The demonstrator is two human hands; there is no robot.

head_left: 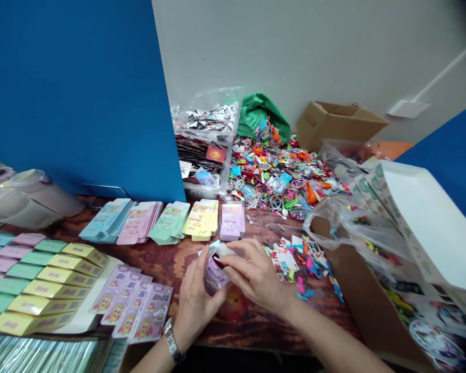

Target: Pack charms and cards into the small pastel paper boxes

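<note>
My left hand (196, 300) and my right hand (254, 274) meet over the wooden table (171, 261), both closed on a small purple printed box (214, 273). The right hand's fingers pinch at the box's top end, where something white shows. A silver watch (174, 342) sits on my left wrist. Just left of my hands lie three finished purple boxes (134, 305) side by side. Flat box blanks in blue, pink, green, yellow and purple (163, 221) are fanned out in stacks behind my hands.
Rows of pink, green and yellow folded boxes (42, 282) fill the left. A heap of colourful small trinkets (279, 176) and clear plastic bins (207, 145) lie at the back. An open cardboard box (365, 305) with plastic bags stands at right, a blue partition (81, 93) behind.
</note>
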